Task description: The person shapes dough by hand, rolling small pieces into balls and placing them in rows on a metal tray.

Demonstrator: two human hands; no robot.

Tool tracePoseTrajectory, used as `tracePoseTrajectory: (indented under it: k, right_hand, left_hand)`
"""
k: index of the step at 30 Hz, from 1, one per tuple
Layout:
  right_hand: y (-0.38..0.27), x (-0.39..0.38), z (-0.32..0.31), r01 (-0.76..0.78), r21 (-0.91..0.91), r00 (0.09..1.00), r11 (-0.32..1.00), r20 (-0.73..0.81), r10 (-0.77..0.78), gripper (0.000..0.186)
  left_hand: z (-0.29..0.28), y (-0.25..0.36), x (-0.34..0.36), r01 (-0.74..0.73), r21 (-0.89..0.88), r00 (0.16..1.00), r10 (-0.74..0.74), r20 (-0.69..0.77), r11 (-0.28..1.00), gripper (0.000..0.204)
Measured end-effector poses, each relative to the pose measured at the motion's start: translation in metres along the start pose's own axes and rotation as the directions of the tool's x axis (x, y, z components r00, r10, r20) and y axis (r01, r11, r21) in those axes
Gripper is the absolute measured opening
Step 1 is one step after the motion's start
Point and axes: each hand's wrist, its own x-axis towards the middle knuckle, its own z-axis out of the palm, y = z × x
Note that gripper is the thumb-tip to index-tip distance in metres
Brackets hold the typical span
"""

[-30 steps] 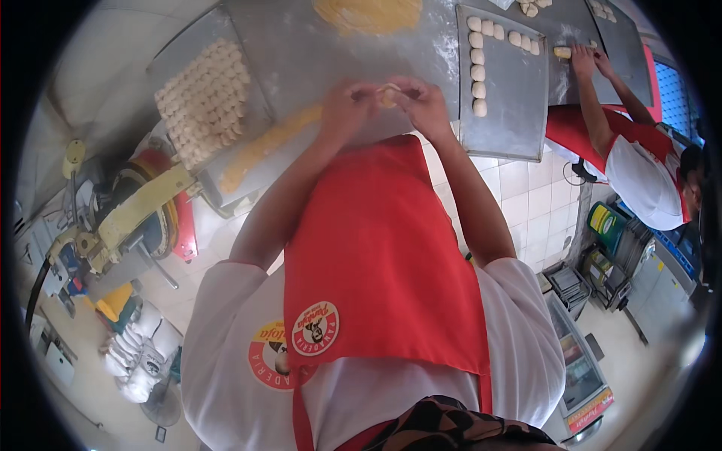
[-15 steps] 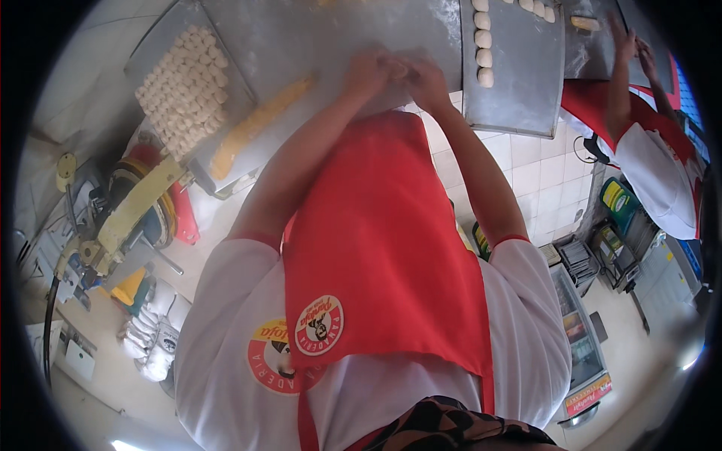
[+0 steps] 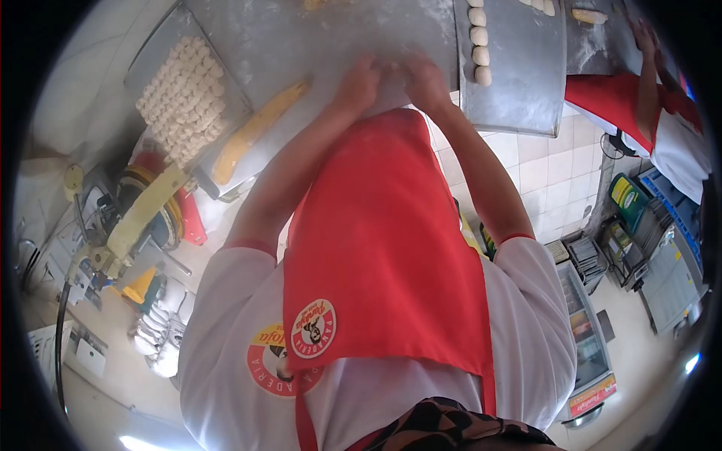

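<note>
Both hands are close together over the near edge of a grey metal worktable. My left hand has its fingers curled and turned inward. Facing it, my right hand is bent the same way, its fingertips blurred by motion. Anything small between the fingers is hidden or smeared. Left of my left forearm lies a long yellowish strip of dough. Beyond it, at the far left, a metal tray carries many small pale dough pieces in tight rows.
To the right, a second tray holds a column of round dough balls. A co-worker's hands are over the table at far right, near a dough roll. A machine stands at lower left.
My hands have drawn slightly apart, and the pale piece seen between them earlier no longer shows clearly. The co-worker's hands have shifted right. The view has tilted a little.
</note>
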Motion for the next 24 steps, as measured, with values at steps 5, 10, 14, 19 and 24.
tracePoseTrajectory:
  k: [5,10,14,19,24]
  right_hand:
    - [-0.005,0.019,-0.006,-0.25,0.102,0.959,0.963,0.166,0.232,0.037]
    - [-0.003,0.016,0.002,-0.314,0.086,0.939,0.946,0.177,0.295,0.04]
    - [0.02,0.018,0.013,-0.378,0.43,0.925,0.82,0.209,0.316,0.036]
    - [-0.015,0.041,-0.021,-0.377,0.243,0.899,0.894,0.328,0.291,0.035]
    - [0.0,0.036,-0.017,-0.354,0.298,0.9,0.887,0.366,0.236,0.038]
  left_hand:
    - [0.008,0.003,-0.003,0.136,0.006,0.989,-0.136,-0.052,0.991,0.022]
    - [0.017,-0.008,-0.002,0.126,-0.045,0.987,-0.129,-0.09,0.991,0.024]
    - [0.012,0.009,0.009,0.225,-0.085,0.955,-0.237,-0.177,0.971,0.023]
    - [0.024,-0.009,-0.002,0.295,-0.479,0.889,-0.421,-0.18,0.827,0.03]
    - [0.033,-0.029,-0.003,0.324,-0.411,0.924,-0.379,-0.058,0.852,0.034]
